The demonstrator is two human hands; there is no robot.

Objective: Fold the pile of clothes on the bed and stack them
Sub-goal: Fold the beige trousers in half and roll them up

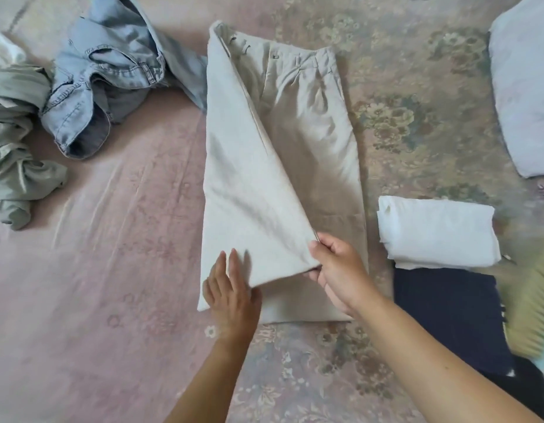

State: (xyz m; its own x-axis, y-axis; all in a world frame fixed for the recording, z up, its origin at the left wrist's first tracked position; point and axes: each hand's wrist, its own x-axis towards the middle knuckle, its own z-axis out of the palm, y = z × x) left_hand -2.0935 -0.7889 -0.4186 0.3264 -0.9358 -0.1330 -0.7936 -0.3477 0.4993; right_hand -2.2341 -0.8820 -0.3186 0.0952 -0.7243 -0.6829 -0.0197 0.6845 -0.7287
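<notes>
Midway: right hand [335,270] pinches beige cotton trousers [280,166], left hand [231,288] flat; crumpled denim jeans [106,87] remain unfolded.

floral bed [118,270], beige trousers [310,132], jeans [106,80], pillow [527,87]

Jeans [112,83] left, stack [438,236] right

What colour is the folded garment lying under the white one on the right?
Dark navy, seen in the head view.
</notes>
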